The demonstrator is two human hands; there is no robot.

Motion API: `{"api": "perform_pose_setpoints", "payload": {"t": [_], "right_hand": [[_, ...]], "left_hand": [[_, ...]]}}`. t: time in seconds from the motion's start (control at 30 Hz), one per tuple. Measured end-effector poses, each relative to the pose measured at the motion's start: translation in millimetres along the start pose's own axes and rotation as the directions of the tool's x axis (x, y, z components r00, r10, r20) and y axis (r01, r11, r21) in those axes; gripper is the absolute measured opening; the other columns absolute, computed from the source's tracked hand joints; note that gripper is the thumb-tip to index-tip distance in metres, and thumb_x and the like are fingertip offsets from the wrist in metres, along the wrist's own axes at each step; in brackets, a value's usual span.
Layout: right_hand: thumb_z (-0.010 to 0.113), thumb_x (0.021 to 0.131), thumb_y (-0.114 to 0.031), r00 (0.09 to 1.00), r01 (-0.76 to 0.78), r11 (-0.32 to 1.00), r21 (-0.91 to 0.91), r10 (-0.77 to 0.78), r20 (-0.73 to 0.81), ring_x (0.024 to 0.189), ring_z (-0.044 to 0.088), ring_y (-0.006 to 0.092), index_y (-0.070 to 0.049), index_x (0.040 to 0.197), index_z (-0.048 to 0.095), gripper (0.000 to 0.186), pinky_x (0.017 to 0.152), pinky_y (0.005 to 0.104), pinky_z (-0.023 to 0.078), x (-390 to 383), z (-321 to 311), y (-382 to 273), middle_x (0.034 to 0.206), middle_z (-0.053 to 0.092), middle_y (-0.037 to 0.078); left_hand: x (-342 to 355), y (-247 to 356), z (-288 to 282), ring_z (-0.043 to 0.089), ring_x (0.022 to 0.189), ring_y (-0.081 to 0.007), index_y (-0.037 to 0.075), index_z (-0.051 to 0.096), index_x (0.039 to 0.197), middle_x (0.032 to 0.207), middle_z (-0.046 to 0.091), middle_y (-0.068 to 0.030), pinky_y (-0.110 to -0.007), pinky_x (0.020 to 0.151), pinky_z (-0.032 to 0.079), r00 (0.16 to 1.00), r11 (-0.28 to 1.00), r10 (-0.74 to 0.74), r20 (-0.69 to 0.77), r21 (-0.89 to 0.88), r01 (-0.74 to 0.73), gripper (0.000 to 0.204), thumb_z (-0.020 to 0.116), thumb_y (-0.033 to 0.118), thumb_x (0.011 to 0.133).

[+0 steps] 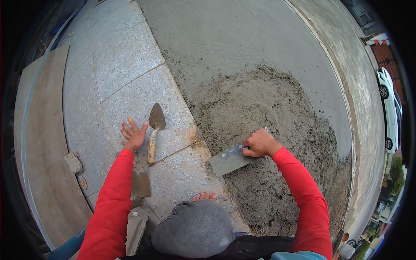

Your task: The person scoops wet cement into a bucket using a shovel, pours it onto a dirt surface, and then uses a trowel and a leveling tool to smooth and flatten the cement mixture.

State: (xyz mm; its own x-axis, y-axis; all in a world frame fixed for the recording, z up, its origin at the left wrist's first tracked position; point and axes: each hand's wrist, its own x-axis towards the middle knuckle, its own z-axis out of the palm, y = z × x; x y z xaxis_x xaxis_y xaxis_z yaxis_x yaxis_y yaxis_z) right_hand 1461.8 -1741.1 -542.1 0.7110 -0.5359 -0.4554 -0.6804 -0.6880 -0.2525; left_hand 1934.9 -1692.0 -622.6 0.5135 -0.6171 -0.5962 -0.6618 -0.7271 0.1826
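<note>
Right grip (261, 143) tight round flat trowel (232, 160) over wet concrete (273, 195); left grip (135, 138) wide-spread, empty.

There are two hands (134, 138), two sleeves (113, 195), one pointed trowel (157, 119), one gripped flat trowel (230, 161) and one white car (391, 110).

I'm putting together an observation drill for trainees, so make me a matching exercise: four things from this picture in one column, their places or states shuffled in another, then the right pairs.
Column one:
1. Pointed trowel
2. Grey rectangular trowel
3. Left hand
4. White car

Column two:
A. Toward the picture's right edge
B. Held in the right hand
C. Lying on the speckled paving
D. Open, holding nothing

Right pairs: 1-C, 2-B, 3-D, 4-A
</note>
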Motion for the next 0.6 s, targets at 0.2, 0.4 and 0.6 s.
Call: {"api": "perform_pose_setpoints", "payload": {"t": [0.2, 0.4, 0.6], "right_hand": [[0.052, 0.085, -0.036, 0.497, -0.490, 0.645, 0.587, 0.760, -0.420, 0.047, 0.057, 0.0314, -0.001, 0.065, 0.055, 0.040, 0.048, 0.0417, 0.044, -93, 88, 100, 0.055, 0.056, 0.020], [0.047, 0.089, -0.030, 0.310, -0.097, -0.227, 0.969, 0.919, 0.246, 0.032, 0.043, 0.0202, 0.002, 0.055, 0.046, 0.047, 0.033, 0.0362, 0.034, 11, 88, -3, 0.044, 0.043, 0.008], [0.048, 0.091, -0.037, 0.539, -0.128, 0.001, 0.992, 0.840, 0.069, 0.035, 0.050, 0.0237, 0.006, 0.059, 0.051, 0.054, 0.037, 0.0393, 0.040, 116, 41, -62, 0.048, 0.050, 0.015]], "left_hand": [[-3, 15, 11, -0.026, 0.137, -0.0398, 0.017, -0.013, 0.148, 0.149, -0.030, -0.0156, -0.069, 0.102, -0.005, 1.000, 1.000, 0.028, 0.011, -0.006, -0.028, 0.106, 0.028, 0.084, 0.076], [-5, 7, -2, -0.026, 0.137, -0.0397, 0.017, -0.012, 0.148, 0.149, -0.029, -0.0161, -0.069, 0.102, -0.004, 1.000, 1.000, 0.020, -0.009, 0.001, -0.020, 0.107, 0.028, 0.085, 0.075], [-2, 14, 4, -0.026, 0.137, -0.0384, 0.015, -0.011, 0.148, 0.150, -0.028, -0.0164, -0.068, 0.103, -0.005, 0.999, 0.999, 0.035, 0.000, -0.020, -0.035, 0.109, 0.029, 0.085, 0.075]]}}
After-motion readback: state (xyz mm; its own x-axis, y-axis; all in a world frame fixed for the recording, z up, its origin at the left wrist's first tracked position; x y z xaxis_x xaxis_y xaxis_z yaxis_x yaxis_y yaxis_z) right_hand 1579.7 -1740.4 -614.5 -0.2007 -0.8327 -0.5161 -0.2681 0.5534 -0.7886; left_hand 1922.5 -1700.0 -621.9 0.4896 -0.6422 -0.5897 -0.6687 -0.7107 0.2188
